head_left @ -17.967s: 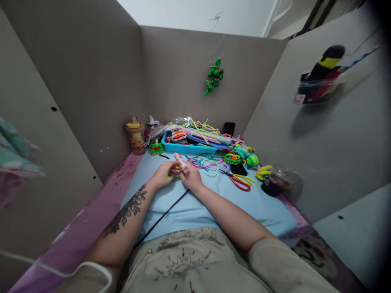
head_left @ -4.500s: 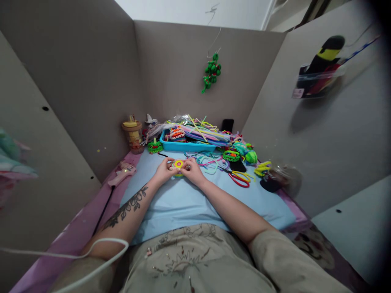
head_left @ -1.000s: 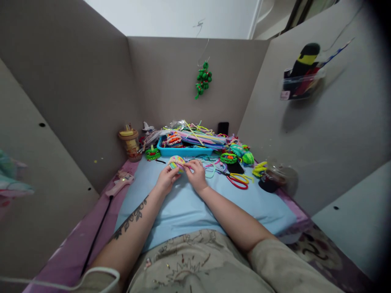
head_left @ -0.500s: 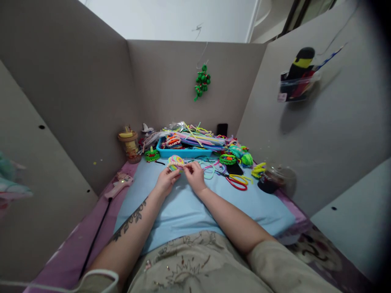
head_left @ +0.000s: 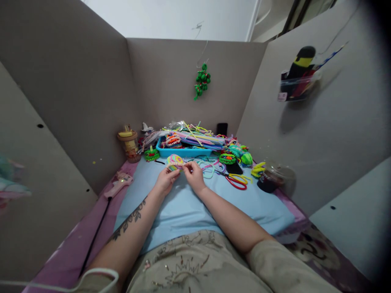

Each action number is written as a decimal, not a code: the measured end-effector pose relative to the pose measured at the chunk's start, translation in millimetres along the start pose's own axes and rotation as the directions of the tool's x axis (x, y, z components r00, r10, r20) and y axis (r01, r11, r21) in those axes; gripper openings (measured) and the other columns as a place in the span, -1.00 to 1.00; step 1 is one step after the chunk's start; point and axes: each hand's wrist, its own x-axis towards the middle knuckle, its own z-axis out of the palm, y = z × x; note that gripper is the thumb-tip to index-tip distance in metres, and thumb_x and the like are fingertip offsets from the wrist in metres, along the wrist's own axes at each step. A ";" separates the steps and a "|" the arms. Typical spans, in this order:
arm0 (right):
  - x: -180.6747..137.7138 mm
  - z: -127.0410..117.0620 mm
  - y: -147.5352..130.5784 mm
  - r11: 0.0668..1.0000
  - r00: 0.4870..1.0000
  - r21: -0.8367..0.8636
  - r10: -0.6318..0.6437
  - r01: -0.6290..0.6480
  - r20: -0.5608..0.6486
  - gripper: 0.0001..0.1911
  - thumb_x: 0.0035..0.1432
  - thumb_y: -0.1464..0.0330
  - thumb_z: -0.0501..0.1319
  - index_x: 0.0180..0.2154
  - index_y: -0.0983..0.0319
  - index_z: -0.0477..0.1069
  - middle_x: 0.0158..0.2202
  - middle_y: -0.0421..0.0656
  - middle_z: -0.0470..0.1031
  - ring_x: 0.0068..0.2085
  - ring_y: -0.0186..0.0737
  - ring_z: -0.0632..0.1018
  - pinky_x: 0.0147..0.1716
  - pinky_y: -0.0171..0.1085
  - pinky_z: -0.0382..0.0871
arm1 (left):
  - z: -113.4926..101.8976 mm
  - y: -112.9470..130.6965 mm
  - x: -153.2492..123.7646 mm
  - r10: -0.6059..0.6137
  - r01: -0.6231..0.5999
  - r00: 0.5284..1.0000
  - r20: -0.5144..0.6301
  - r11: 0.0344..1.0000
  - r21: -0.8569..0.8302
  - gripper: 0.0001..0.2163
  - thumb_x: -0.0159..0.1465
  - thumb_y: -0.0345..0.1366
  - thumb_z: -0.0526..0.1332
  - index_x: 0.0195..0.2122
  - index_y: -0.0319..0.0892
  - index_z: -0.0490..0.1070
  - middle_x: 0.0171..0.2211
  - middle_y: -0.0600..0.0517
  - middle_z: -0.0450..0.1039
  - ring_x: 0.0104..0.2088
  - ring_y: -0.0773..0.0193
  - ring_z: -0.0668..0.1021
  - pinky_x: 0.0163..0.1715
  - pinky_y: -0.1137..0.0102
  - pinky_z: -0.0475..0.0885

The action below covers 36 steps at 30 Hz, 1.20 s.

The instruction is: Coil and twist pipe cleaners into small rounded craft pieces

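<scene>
A small round craft piece (head_left: 175,160) in pink, yellow and green rings, with a pale knobbly edge, is held up over the blue cloth. My left hand (head_left: 166,179) grips its lower left side between thumb and fingers. My right hand (head_left: 194,176) pinches the right end of its edge; the fingertips hide exactly what lies between them. Pastel cords (head_left: 209,169) lie just behind my right hand. To the right rest red-handled scissors (head_left: 236,182) beside a yellow strand.
A blue tray (head_left: 183,152) heaped with pastel fuzzy sticks stands at the back. On the left lies a pink glue gun (head_left: 119,185) with a black cable, near a lidded cup (head_left: 130,144). A tipped plastic cup (head_left: 273,179) is at right. Grey panels enclose the table.
The round piece has turned slightly, showing more of its ringed face. Both hands keep nearly the same place and grip.
</scene>
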 end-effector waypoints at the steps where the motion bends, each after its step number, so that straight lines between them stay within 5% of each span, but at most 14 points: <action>1: 0.1 0.3 0.0 1.000 1.000 -0.001 0.005 -0.005 -0.008 -0.90 0.11 0.33 0.12 -0.41 0.22 0.35 -0.42 -0.19 0.37 -0.38 -0.27 0.40 -0.36 -0.30 0.30 | 0.2 -0.5 0.0 0.003 -0.003 1.000 0.007 1.000 0.007 -0.62 -0.14 -0.39 0.44 -0.24 -0.23 0.49 -0.26 -0.04 0.53 -0.25 0.25 0.52 -0.22 0.41 0.37; 8: -0.1 3.3 6.3 0.999 0.998 -0.020 0.049 -0.050 -0.046 -0.91 0.05 0.37 0.10 -0.43 0.22 0.35 -0.46 -0.20 0.38 -0.41 -0.28 0.40 -0.37 -0.30 0.31 | 2.4 -4.2 0.1 0.069 -0.074 0.996 0.060 0.993 0.094 -0.65 -0.11 -0.37 0.42 -0.24 -0.25 0.51 -0.28 -0.04 0.54 -0.28 0.26 0.52 -0.22 0.41 0.35; 17: -0.6 4.8 5.8 0.996 0.996 -0.005 0.087 -0.087 0.023 -0.93 -0.02 0.40 0.09 -0.49 0.22 0.31 -0.51 -0.23 0.35 -0.42 -0.29 0.37 -0.39 -0.33 0.28 | 5.0 -5.5 1.0 0.141 -0.141 0.990 -0.006 0.988 0.057 -0.62 -0.14 -0.33 0.44 -0.26 -0.24 0.47 -0.27 -0.05 0.53 -0.22 0.20 0.53 -0.11 0.31 0.33; 30: -0.5 5.3 3.9 0.984 0.988 0.099 0.147 -0.150 0.036 -0.86 0.03 0.29 0.16 -0.45 0.23 0.38 -0.52 -0.22 0.41 -0.48 -0.31 0.40 -0.45 -0.33 0.31 | 1.4 -7.1 2.4 0.108 -0.109 0.994 0.023 0.993 0.048 -0.48 -0.15 -0.32 0.45 -0.14 -0.22 0.38 -0.24 -0.07 0.53 -0.23 0.18 0.55 -0.17 0.34 0.39; 36: -2.2 4.6 2.8 0.990 0.994 0.121 0.058 -0.068 0.090 -0.82 0.09 0.35 0.09 -0.40 0.23 0.45 -0.40 -0.16 0.50 -0.36 -0.25 0.48 -0.35 -0.29 0.36 | -1.5 -9.0 7.7 0.162 -0.149 0.980 -0.114 0.982 0.115 -0.41 -0.22 -0.31 0.48 -0.15 -0.19 0.28 -0.35 -0.01 0.53 -0.37 0.24 0.56 -0.26 0.35 0.40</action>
